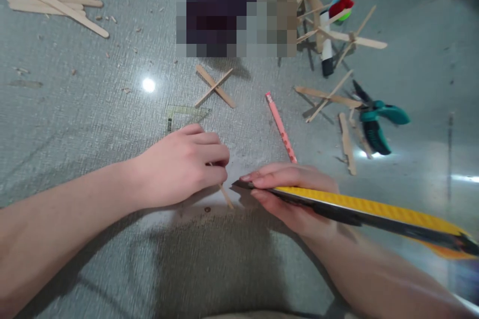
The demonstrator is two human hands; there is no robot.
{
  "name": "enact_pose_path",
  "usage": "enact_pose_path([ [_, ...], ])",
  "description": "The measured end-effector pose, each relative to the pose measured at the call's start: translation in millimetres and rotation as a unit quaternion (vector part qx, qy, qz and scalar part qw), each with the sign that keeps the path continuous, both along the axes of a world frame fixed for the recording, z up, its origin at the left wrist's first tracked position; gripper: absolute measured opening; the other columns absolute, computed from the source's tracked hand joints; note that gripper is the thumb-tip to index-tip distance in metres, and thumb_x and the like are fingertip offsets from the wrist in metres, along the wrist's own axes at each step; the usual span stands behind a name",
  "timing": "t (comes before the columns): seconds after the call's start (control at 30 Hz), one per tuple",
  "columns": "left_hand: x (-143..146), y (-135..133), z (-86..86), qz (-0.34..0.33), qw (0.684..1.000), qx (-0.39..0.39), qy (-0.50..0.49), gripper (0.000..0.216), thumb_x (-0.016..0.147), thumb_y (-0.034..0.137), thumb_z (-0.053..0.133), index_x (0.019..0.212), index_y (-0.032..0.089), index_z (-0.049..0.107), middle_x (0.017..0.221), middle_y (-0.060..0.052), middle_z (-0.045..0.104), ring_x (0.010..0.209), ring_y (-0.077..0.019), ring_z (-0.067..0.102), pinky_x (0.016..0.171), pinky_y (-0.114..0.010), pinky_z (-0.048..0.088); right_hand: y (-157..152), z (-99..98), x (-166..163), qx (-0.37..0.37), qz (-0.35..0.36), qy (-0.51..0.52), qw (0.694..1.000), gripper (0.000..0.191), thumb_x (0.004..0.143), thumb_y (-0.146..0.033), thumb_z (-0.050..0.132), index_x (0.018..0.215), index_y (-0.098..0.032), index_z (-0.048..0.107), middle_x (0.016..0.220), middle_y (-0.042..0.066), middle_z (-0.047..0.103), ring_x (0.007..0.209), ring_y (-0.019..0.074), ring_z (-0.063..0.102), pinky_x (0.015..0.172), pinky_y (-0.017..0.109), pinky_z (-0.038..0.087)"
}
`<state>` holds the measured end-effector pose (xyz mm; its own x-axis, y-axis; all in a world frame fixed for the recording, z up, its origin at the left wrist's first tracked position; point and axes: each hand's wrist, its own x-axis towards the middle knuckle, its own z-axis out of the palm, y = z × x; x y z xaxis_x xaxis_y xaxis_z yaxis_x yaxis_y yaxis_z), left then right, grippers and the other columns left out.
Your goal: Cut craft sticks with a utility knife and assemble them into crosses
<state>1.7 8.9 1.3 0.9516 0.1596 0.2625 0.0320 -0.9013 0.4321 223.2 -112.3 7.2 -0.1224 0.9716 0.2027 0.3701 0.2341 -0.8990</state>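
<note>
At the centre of the frame, the left hand [198,159] is curled, knuckles up, its thumb and fingers pinching a thin wooden strip [225,196] low over the desk [93,264]. The exact contact is hidden under the fingers; this grip probably keeps so slight a piece from turning or slipping. Right of it, the right hand [295,189] is closed around the front of a yellow and black cutter knife [359,207], fingertips gathered near the blade, likely for fine control of the tip. The long handle lies back over the hand and forearm, which leaves the blade end in plain view.

The strip's free end points to the lower right, and its long axis slants from upper left to lower right. The knife's long axis is flatter: the blade points left and slightly up, its tip just beside the strip, apparently not touching, while the butt reaches the right edge of the frame.

The crossed sticks [215,85] at upper centre, the pink pencil [280,127] and the teal-handled pliers [376,117] at right all lie beyond the hands, perhaps to leave working room between them.
</note>
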Motion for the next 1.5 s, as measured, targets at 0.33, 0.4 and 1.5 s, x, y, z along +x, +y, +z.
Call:
enact_pose_path([
  [0.33, -5, 2, 4.8, -0.040, 0.999, -0.006, -0.008, 0.022, 0.097, 0.014, 0.054, 0.086, 0.018, 0.073, 0.095, -0.005, 0.074, 0.077, -0.0145, 0.064, 0.073, -0.032, 0.047, -3, -4.3, 2, -0.021, -0.065, 0.050, 0.996, 0.025, 0.083, -0.007, 0.074, 0.096, -0.028, 0.075, 0.092, 0.000, 0.081, 0.081, 0.0170, 0.078, 0.072, 0.027, 0.065],
  [0.4, -5, 2, 5.3, -0.037, 0.999, -0.017, -0.005, 0.020, 0.096, 0.014, 0.056, 0.087, 0.018, 0.073, 0.094, -0.004, 0.074, 0.077, -0.0151, 0.064, 0.074, -0.032, 0.048, -1, -0.7, 1, -0.021, -0.056, 0.035, 0.998, 0.022, 0.083, -0.008, 0.074, 0.094, -0.027, 0.075, 0.091, 0.001, 0.081, 0.080, 0.0171, 0.078, 0.072, 0.026, 0.065],
  [1.5, -7, -8, 1.4, 0.086, 0.996, -0.032, -0.020, 0.014, 0.099, 0.021, 0.057, 0.104, 0.017, 0.070, 0.096, -0.003, 0.073, 0.086, -0.0178, 0.065, 0.081, -0.034, 0.046, -1, 2.3, -1, -0.010, -0.076, 0.029, 0.997, 0.018, 0.083, -0.011, 0.073, 0.090, -0.028, 0.074, 0.086, 0.001, 0.081, 0.077, 0.0170, 0.078, 0.072, 0.027, 0.064],
])
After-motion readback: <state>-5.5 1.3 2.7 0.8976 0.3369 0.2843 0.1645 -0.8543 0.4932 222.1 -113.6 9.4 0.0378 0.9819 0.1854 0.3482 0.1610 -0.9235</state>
